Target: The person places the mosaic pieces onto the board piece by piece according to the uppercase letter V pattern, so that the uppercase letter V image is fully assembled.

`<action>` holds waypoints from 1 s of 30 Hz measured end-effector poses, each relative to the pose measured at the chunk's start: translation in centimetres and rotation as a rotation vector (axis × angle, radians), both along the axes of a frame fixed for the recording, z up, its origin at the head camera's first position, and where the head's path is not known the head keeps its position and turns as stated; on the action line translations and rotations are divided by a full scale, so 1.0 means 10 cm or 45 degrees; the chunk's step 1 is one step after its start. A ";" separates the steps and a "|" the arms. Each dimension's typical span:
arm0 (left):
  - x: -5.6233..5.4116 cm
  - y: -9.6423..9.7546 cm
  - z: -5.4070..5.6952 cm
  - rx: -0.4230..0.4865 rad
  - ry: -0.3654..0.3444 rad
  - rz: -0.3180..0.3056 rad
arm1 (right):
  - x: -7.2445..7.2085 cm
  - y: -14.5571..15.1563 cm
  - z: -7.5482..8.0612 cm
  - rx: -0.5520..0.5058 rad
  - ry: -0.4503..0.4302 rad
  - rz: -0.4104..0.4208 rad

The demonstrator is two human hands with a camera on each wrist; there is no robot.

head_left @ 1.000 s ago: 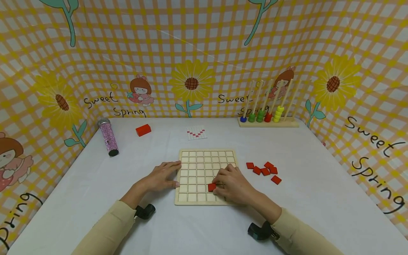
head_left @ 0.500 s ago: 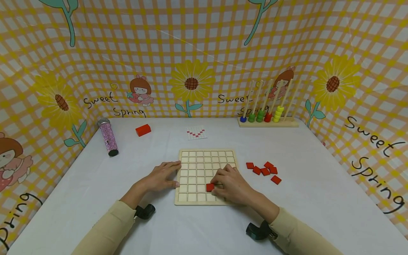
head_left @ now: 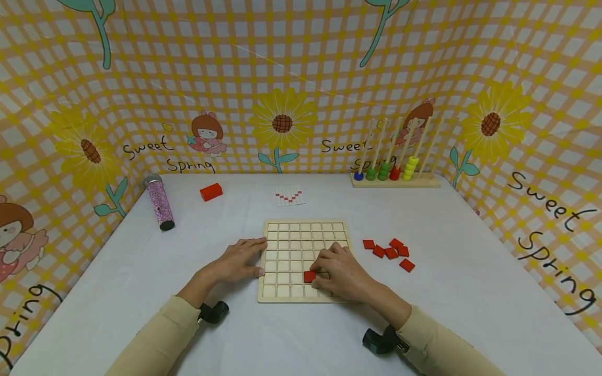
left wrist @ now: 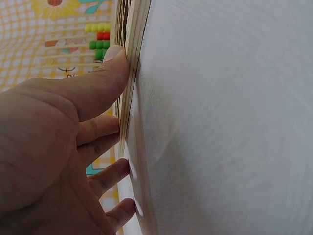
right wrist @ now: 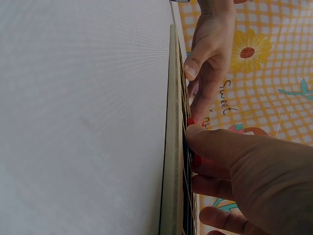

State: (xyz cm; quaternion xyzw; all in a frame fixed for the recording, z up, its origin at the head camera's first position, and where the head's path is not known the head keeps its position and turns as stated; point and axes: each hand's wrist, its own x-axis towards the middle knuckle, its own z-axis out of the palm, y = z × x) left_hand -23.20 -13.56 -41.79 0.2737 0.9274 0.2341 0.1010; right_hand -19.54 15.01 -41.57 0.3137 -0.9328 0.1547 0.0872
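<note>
The red tile point(head_left: 309, 277) is being held slightly farther left than a second ago, over the second row from the near edge of the wooden grid board point(head_left: 283, 256). Its right end is being pinched between thumb and fingers of the right hand point(head_left: 339, 272); seating cannot be judged. The board's left edge is being touched by the extended fingers of the left hand point(head_left: 233, 262). Light, stiff handling is being suggested by the tile's thinness, opposite edges being favoured for grip.
</note>
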 end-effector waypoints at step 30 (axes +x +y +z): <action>0.01 -0.01 0.00 0.017 -0.001 -0.003 | -0.08 0.15 0.08 0.026 -0.040 -0.129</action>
